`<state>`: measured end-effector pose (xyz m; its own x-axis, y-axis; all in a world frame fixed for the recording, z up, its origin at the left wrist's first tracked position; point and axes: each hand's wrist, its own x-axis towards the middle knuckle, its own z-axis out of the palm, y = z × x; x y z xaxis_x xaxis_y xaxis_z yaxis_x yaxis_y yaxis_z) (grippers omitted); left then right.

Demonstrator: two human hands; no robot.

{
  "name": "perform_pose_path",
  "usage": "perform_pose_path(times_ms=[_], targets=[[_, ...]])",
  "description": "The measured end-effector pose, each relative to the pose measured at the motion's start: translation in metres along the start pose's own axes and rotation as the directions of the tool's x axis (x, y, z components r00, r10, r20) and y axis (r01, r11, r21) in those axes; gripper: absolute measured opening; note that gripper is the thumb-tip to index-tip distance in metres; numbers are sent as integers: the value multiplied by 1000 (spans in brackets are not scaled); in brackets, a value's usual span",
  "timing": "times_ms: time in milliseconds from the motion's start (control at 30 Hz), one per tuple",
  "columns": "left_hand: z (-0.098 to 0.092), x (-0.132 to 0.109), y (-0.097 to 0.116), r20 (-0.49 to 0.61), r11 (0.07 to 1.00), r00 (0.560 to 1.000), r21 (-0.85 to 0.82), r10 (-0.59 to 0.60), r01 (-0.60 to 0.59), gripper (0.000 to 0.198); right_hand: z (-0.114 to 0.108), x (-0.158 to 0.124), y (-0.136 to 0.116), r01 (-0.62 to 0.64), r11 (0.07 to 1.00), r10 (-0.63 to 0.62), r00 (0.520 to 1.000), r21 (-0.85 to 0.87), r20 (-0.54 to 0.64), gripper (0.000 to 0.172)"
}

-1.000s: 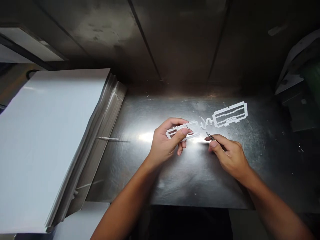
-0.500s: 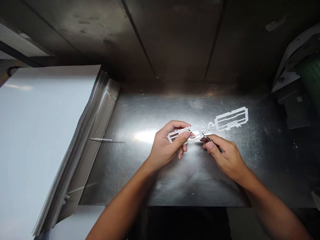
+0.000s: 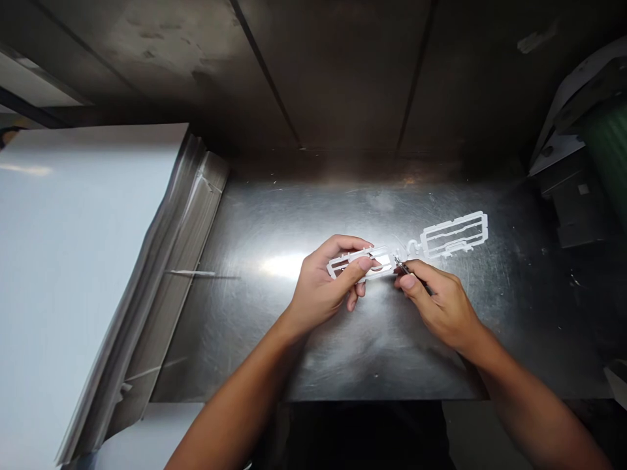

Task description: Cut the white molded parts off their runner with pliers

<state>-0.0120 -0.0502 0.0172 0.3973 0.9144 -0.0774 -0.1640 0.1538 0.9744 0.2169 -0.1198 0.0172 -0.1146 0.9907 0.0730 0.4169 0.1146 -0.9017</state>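
Between its thumb and fingers, my left hand [image 3: 318, 287] holds a slotted white plastic frame [image 3: 386, 261] a little above the metal table. My right hand [image 3: 441, 300] is closed around small metal nippers [image 3: 403, 267], whose handles are mostly hidden in the palm. Their tip touches or nearly touches the right end of the held frame. A second white plastic frame [image 3: 455, 230] extends beyond, up and to the right, with a thin curved white piece [image 3: 414, 245] at its left end. Whether that piece still connects to the held frame I cannot tell.
A tall stack of white sheets [image 3: 93, 228] fills the left side, with a thin strip [image 3: 191, 273] sticking out toward the middle. The scratched steel table [image 3: 255, 333] meets a dark metal wall [image 3: 343, 85] behind. Grey equipment and a green object [image 3: 607, 150] stand at right.
The nippers' tip has shifted slightly at the held frame's right end. My left hand keeps its grip almost unchanged. The whole view has moved a little.
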Motion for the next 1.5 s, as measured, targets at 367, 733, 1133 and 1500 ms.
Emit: perform_pose_path(times_ms=[367,733,1133,1500], targets=[[1,0,1,6,1000,1000,5,8,-8,28,0,0,-4,56,995,-58,998,-78,-18,40],[-4,4,-1,-19,991,1000,131,23,-20,36,2,0,3,126,927,-133,991,-354,5,59],[-16,8,11,269,743,960,626,78,-236,29,51,-17,12,283,776,-208,959,-563,195,71],[-21,17,3,121,975,990,201,67,-90,40,33,-5,9,352,800,-256,933,-486,254,65]])
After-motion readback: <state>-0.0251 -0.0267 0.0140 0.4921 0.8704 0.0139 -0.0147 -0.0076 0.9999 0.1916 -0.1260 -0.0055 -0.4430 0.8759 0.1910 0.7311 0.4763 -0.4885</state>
